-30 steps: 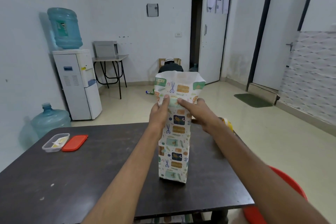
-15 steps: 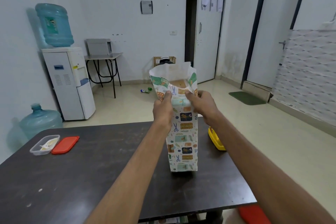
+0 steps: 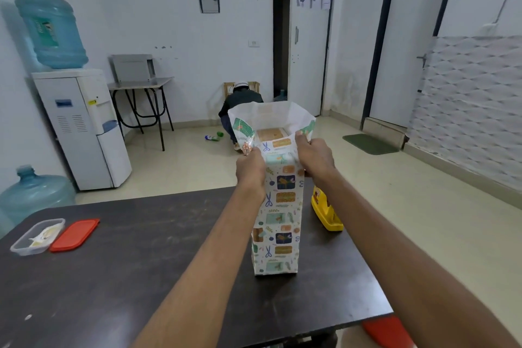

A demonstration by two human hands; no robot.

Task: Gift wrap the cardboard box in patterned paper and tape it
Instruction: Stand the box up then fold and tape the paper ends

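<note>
A tall cardboard box (image 3: 270, 133) stands upright on the dark table (image 3: 141, 263), sleeved in white patterned paper (image 3: 278, 223) with scissors and gift prints. Only the box's brown top shows inside the open paper end, which flares above it. My left hand (image 3: 250, 171) pinches the left edge of that open end. My right hand (image 3: 315, 158) pinches the right edge. Both hands hold the paper apart at the top. No tape is seen on the paper.
A yellow tape dispenser (image 3: 326, 212) lies just right of the box. A clear plastic container (image 3: 36, 236) and its red lid (image 3: 74, 234) sit at the table's left. A red stool (image 3: 388, 330) is below the right edge. A person (image 3: 240, 102) crouches on the floor beyond.
My hands moved apart from the middle of the paper's top to its two sides, spreading the open end so the box's top shows. The view shifted slightly.
</note>
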